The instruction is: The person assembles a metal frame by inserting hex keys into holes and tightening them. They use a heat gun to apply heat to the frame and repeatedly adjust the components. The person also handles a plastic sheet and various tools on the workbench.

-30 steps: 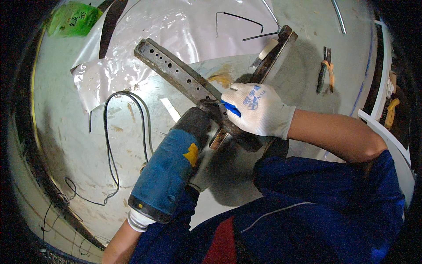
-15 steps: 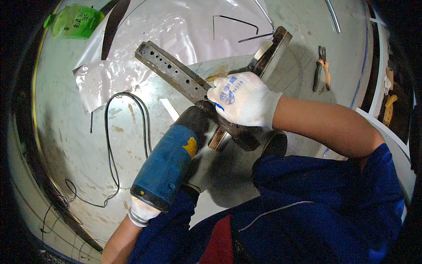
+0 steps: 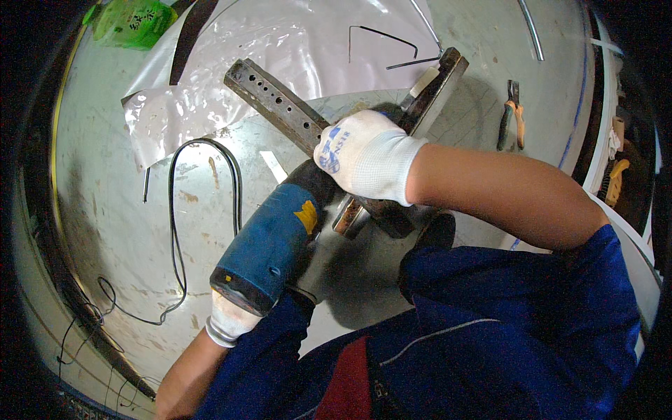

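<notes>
My gloved left hand (image 3: 232, 316) grips the rear of a blue power tool (image 3: 262, 241) from below; most of its fingers are hidden under the housing. The tool's dark front end meets a crossed steel frame. My right hand (image 3: 364, 155), in a white knit glove, is closed over the crossing beside the tool's nose. Whatever lies in its fingers is hidden. One bar of the frame, a drilled steel bar (image 3: 280, 103) with a row of holes, runs toward the upper left. A second steel bar (image 3: 439, 89) reaches to the upper right.
A black cable (image 3: 173, 231) loops at left. A sheet of shiny plastic (image 3: 280, 49) lies behind the frame, with hex keys (image 3: 392, 36) on it. Pliers with orange-black handles (image 3: 512, 122) lie at right. A green bottle (image 3: 133, 22) is far left; a metal rod (image 3: 532, 31) lies far right.
My right hand has shifted slightly left, closer over the tool's nose, its wrist turned a little. The power tool stays against the frame. The whole view has moved slightly.
</notes>
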`<state>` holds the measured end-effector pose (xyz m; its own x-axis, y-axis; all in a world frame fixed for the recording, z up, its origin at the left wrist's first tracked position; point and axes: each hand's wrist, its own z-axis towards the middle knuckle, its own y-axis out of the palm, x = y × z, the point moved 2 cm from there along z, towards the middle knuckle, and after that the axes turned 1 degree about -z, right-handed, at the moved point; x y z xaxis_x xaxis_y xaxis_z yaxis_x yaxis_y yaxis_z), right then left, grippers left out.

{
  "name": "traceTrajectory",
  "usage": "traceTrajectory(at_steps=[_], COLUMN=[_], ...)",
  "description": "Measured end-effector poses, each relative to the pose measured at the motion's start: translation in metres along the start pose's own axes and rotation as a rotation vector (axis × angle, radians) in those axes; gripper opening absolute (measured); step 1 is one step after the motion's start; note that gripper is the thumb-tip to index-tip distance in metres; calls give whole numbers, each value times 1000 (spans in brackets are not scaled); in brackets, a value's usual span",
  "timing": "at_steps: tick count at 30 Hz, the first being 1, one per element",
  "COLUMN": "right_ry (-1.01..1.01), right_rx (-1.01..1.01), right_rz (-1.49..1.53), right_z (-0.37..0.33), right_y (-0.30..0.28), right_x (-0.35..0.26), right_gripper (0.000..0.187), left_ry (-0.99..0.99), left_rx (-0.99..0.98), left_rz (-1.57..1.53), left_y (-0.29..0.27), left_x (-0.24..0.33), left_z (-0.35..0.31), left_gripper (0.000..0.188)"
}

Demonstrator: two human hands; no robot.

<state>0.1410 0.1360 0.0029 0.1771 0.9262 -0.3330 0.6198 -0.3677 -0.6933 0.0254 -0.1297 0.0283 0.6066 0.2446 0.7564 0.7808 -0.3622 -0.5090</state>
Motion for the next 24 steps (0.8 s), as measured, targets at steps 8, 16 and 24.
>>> traceTrajectory(at_steps=[8,16,24], right_ry=[-12,213,246], right_rx=[144,133,85], right_rz=[20,138,138], right_z=[6,2,-26], right_y=[19,10,-5], right_x=[-10,-10,4], right_gripper=[26,29,33], left_ry=[-83,-232,-217], left_rx=[35,8,130], left_rz=[39,-96,45], left_y=[11,14,25], left_x=[-13,-25,-28], left_z=[-8,-17,-19], left_gripper=[57,64,68])
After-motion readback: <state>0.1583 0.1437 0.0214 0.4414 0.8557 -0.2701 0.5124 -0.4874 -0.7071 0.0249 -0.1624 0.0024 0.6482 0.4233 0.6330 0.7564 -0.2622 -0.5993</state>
